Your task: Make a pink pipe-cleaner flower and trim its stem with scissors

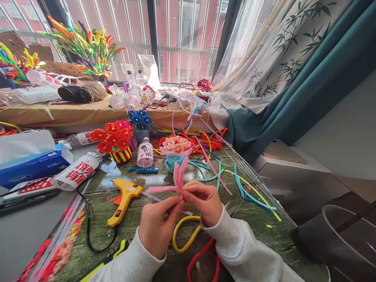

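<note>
Both hands meet over the green table, pinching a pink pipe cleaner (pixel 178 178) folded into upright petal loops, with one long tail running left. My left hand (pixel 157 227) grips it from below with thumb and fingers closed. My right hand (pixel 203 201) pinches the base of the loops from the right. Just beyond stands a small pipe-cleaner flower pot with pale pink blooms in a teal base (pixel 175 150).
A yellow glue gun (pixel 123 199) with black cord lies left of my hands. Scissors with yellow and red handles (pixel 194 246) lie under my wrists. Loose pipe cleaners (pixel 243 188) spread to the right. Red and blue flower pots (pixel 117 143), a small bottle (pixel 145 153) and a tissue box (pixel 32 164) sit behind.
</note>
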A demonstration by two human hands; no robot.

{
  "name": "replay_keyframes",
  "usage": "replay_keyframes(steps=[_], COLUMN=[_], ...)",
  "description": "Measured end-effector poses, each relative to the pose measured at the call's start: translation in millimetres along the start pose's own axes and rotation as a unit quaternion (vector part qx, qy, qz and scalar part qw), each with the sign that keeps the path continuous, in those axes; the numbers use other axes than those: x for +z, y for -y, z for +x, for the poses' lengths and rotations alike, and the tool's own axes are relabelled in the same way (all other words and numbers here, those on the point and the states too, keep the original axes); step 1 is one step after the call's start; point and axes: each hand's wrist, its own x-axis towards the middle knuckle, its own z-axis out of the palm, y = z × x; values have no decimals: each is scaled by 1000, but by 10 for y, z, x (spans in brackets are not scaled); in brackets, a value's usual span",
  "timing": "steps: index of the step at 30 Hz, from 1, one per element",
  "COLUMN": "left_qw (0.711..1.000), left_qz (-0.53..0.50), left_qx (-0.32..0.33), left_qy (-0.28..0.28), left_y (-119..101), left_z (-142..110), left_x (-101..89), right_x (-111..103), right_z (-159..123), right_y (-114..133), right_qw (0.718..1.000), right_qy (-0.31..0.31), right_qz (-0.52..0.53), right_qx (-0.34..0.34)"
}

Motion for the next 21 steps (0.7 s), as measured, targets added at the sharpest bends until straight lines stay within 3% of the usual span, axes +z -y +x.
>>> replay_keyframes(steps=[4,10,14,17,21], left_qw=[999,998,994,986,978], left_qz=[36,40,90,147,183], left_qx=[39,28,43,65,91], left_qy=[-8,38,50,35,-25], left_y=[-31,-60,-52,-37,-43], left_z=[11,7,-4,-9,16], left_x=[6,-16,-24,-19,-13], right_x=[-10,-88,-135,-143,-104], right_z=[10,34,51,56,39], right_y=[43,80,89,103,109], right_qw=[999,992,992,993,996], right_qy=[18,49,34,12,2], right_qz=[12,27,3,-15,-12], right_qx=[26,112,123,114,84])
